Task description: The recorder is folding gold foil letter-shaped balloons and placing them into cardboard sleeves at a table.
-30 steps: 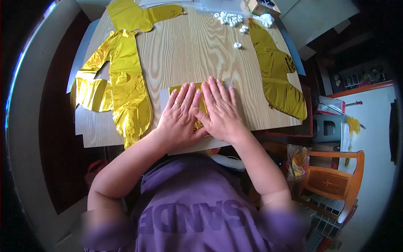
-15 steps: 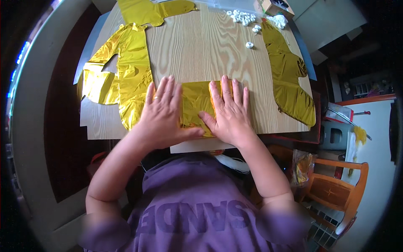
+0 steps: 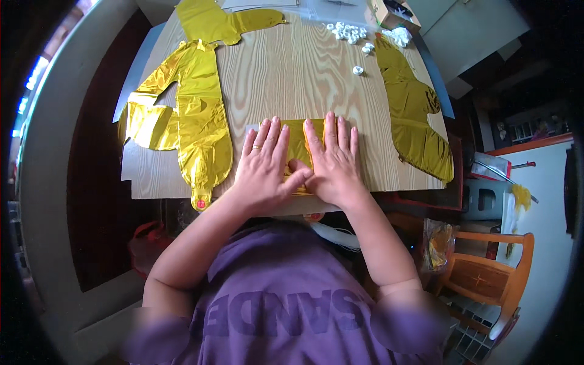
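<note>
Both my hands lie flat, side by side, on a folded gold foil balloon (image 3: pixel 296 137) at the near edge of the table. My left hand (image 3: pixel 263 167) has its fingers stretched away from me and covers the balloon's left part. Beside it, my right hand (image 3: pixel 331 161) presses the right part, fingers slightly spread. The two thumbs meet near the middle. A strip of foil shows between the hands; the rest is hidden under them. Something pale and flat sticks out below my wrists past the table edge.
Flat gold foil balloons lie at the left (image 3: pixel 204 115), far left (image 3: pixel 210 23) and right (image 3: pixel 413 109) of the wooden table (image 3: pixel 267 73). Several small white rolls (image 3: pixel 348 33) sit at the back right by an open box (image 3: pixel 395 15). A wooden chair (image 3: pixel 486 274) stands at right.
My left hand has moved right across the folded balloon, closer to my right hand. The left balloon's lower end now shows. My right hand stays nearly in place.
</note>
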Tool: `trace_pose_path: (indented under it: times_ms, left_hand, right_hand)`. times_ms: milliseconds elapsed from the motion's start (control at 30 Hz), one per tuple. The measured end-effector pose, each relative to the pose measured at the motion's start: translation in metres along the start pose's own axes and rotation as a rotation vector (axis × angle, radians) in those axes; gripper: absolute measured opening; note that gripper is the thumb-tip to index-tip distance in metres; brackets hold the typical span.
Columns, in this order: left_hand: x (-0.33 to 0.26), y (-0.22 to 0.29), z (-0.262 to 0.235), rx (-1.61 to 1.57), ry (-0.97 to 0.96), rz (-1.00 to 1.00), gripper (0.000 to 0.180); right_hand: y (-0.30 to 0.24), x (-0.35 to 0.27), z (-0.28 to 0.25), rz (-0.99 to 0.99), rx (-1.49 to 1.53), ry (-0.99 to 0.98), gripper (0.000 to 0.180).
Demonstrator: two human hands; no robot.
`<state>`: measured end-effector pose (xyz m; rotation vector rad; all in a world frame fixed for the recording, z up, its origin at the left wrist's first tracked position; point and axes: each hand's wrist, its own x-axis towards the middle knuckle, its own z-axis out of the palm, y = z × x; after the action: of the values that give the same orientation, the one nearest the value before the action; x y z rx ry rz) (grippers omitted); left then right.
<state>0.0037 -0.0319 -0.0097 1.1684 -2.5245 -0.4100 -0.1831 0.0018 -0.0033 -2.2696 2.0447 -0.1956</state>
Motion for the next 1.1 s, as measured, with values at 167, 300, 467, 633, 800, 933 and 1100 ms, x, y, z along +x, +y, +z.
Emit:
trace_pose_path:
  times_ms: [167, 300, 467, 633, 800, 933, 1100]
  left_hand:
    - [0.003, -0.022, -0.048, -0.618, -0.101, -0.172, 0.073]
    - [0.0, -0.025, -0.057, -0.442, -0.043, -0.136, 0.074]
    - [-0.015, -0.015, -0.048, -0.072, -0.007, -0.039, 0.071]
    - [-0.012, -0.004, -0.034, 0.087, -0.009, 0.085, 0.078]
    - [0.005, -0.003, -0.024, 0.145, 0.006, 0.208, 0.089]
    - [0.017, -0.009, -0.026, 0.129, -0.047, 0.211, 0.087]
    - [0.022, -0.008, -0.027, 0.12, -0.032, 0.226, 0.081]
  right_hand:
    - [0.027, 0.007, -0.011, 0.001, 0.628, 0.042, 0.082]
    - [0.052, -0.012, -0.021, 0.01, 0.912, 0.304, 0.056]
    - [0.045, -0.059, -0.052, 0.103, 0.54, 0.373, 0.029]
    - [0.039, -0.118, -0.048, 0.482, 0.582, 0.184, 0.024]
    - [0.035, -0.129, -0.01, 0.72, 1.556, -0.012, 0.03]
    - [0.023, -0.118, -0.006, 0.729, 1.875, -0.122, 0.026]
    - [0.012, -0.112, -0.004, 0.715, 1.901, -0.038, 0.024]
